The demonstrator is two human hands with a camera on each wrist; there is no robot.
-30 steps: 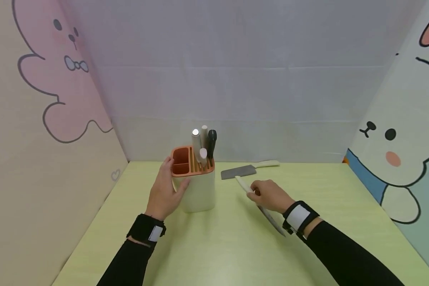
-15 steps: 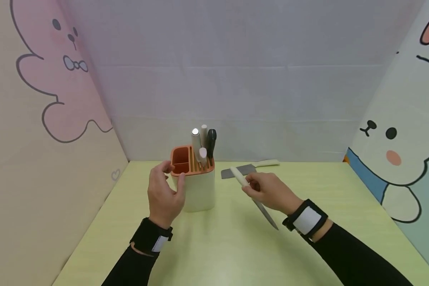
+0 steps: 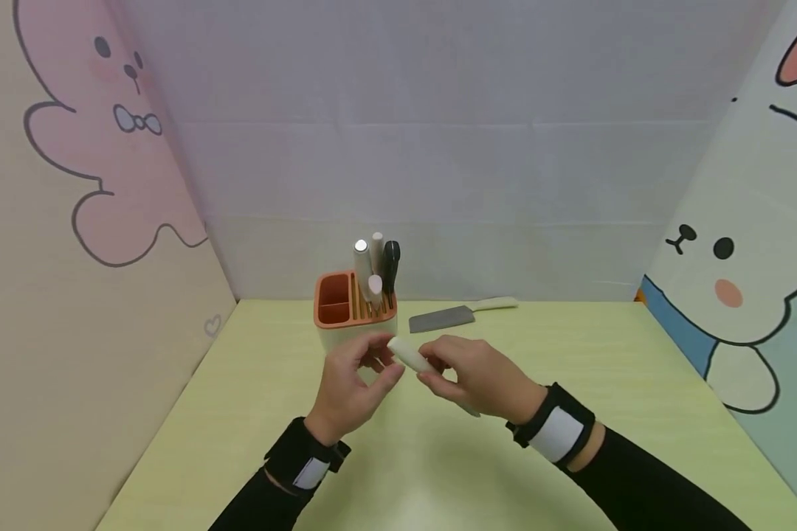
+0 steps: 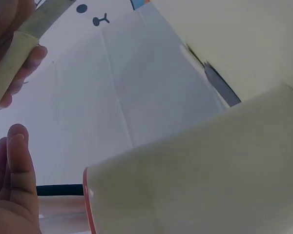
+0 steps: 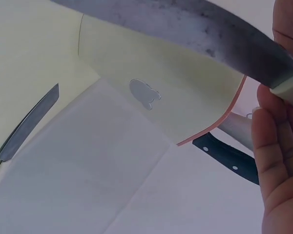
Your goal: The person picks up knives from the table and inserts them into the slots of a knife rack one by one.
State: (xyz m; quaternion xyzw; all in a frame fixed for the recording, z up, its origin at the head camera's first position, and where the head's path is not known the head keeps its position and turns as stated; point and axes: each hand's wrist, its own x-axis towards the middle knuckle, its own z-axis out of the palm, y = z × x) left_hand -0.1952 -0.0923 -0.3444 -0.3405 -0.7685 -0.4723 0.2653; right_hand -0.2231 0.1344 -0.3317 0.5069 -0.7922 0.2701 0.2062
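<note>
My right hand [image 3: 481, 376] grips a kitchen knife by its pale handle [image 3: 408, 354], which points up and left toward my left hand. The knife's blade [image 5: 185, 29] is grey with dark spots and slants down, mostly behind the right hand in the head view. My left hand [image 3: 352, 387] has loosely bent fingers beside the handle's end; in the left wrist view its fingers [image 4: 20, 165] are apart from the handle. Behind the left hand stands a white knife block [image 3: 332, 337] with an orange top, holding several upright handles, one of them black [image 3: 390, 265].
A cleaver [image 3: 441, 319] with a pale handle lies flat on the yellow-green table [image 3: 571, 346], right of the block near the back edge. Behind it rises a plain pale wall [image 3: 471, 184]. Side walls carry cartoon animals.
My left hand has let go of the block and moved right and nearer, in front of it. My right hand has lifted the knife and brought it left toward the left hand.
</note>
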